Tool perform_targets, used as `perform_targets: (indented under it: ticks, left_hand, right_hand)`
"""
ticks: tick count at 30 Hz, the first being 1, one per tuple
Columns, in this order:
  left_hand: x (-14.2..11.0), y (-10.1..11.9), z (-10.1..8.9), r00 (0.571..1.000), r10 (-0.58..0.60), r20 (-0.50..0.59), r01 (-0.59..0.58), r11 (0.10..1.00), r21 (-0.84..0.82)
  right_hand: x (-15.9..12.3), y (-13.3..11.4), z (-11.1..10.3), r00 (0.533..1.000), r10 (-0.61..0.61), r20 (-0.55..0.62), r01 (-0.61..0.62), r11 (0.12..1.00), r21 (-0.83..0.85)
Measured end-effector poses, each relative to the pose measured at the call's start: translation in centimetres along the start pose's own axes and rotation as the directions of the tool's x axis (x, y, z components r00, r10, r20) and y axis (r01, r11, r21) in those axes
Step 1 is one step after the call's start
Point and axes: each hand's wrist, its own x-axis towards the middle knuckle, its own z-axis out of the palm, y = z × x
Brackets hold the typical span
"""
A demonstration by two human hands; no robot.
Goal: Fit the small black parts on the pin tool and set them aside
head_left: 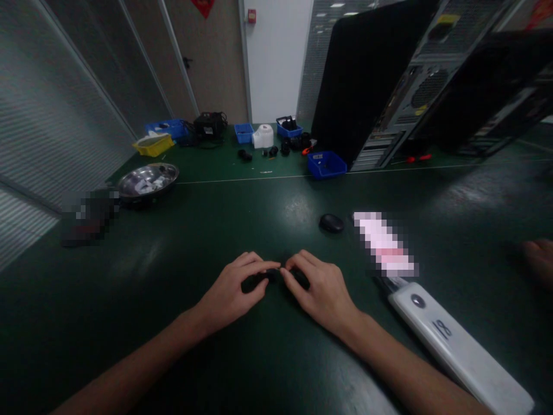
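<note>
My left hand [235, 285] and my right hand [322, 288] meet low over the green table, fingertips nearly touching. Between the left thumb and fingers is a black rounded piece [251, 283]; its exact kind is partly hidden. The right fingers close over another black piece [301, 278], mostly covered by the hand. Whether the two pieces are joined I cannot tell. Beyond my right hand lies a black computer mouse [332, 223], touched by neither hand.
A white device marked 18 [458, 343] lies at right, its upper part pixelated. Another person's hand [539, 256] shows at the right edge. A metal bowl [125, 183], blue bin [327, 172], yellow bin [153, 147] and computer cases [389, 121] stand farther back.
</note>
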Motion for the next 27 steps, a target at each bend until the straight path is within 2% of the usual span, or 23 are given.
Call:
perform_targets:
  ticks: [3,9,14,18,23,27]
  left_hand:
    - [0.2,0.2,0.0,1.0,0.023,0.008,-0.024,0.999,0.049]
    - [0.1,0.5,-0.4,0.996,0.04,0.08,-0.063,0.947,0.316]
    - [-0.3,0.7,-1.4,0.995,0.039,0.092,-0.065,0.952,0.3]
    - [-0.4,0.2,-2.0,0.992,0.069,0.106,-0.093,0.966,0.242]
    - [0.2,-0.2,-0.6,0.988,0.152,0.025,-0.154,0.959,0.238]
    - [0.7,0.5,1.0,0.988,0.152,-0.024,-0.14,0.953,0.27]
  right_hand:
    - [0.0,0.1,0.1,1.0,-0.001,0.003,0.001,0.999,-0.051]
    - [0.1,0.2,0.2,0.998,0.013,0.053,-0.001,0.976,-0.219]
    - [-0.1,-0.3,-0.3,0.997,0.047,0.061,-0.033,0.974,-0.224]
    - [-0.1,-0.4,-0.7,0.993,0.115,0.02,-0.107,0.964,-0.243]
    - [0.1,-0.1,-0.8,0.98,0.187,-0.073,-0.2,0.945,-0.257]
    - [0.1,-0.1,-0.7,0.976,0.206,-0.065,-0.216,0.945,-0.245]
